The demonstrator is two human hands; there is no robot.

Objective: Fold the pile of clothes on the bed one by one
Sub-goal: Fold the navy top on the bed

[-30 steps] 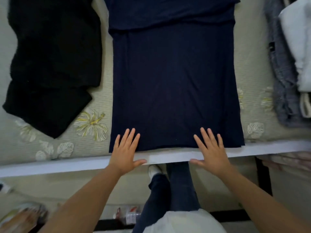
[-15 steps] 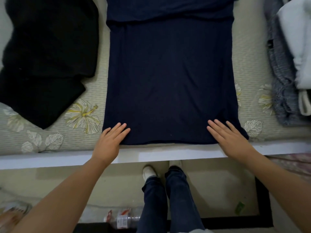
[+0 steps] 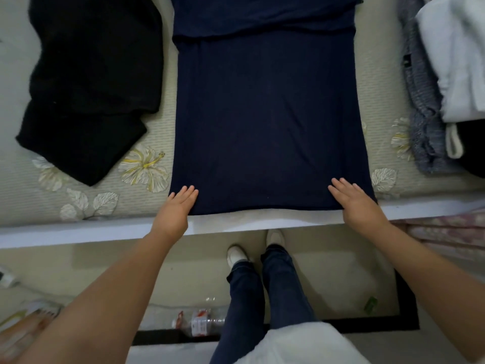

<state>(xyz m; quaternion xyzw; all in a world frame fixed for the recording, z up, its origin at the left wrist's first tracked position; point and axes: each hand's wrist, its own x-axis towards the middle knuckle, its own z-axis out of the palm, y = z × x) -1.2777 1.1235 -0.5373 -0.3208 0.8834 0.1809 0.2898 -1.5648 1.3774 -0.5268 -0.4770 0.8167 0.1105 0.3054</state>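
Here, left hand [image 3: 175,209] and right hand [image 3: 357,203] flat, fingers straight, on navy shirt [image 3: 267,122] hem corners at bed edge [image 3: 78,232].

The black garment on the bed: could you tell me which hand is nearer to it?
Left. The left hand rests on the navy shirt's near-left corner, beside the black garment; the right hand is across the shirt.

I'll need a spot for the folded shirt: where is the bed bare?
Bare strips flank the navy shirt: one toward the black garment, one toward the grey and white pile. Widest patch: near left corner of the bed. The right edge is crowded.
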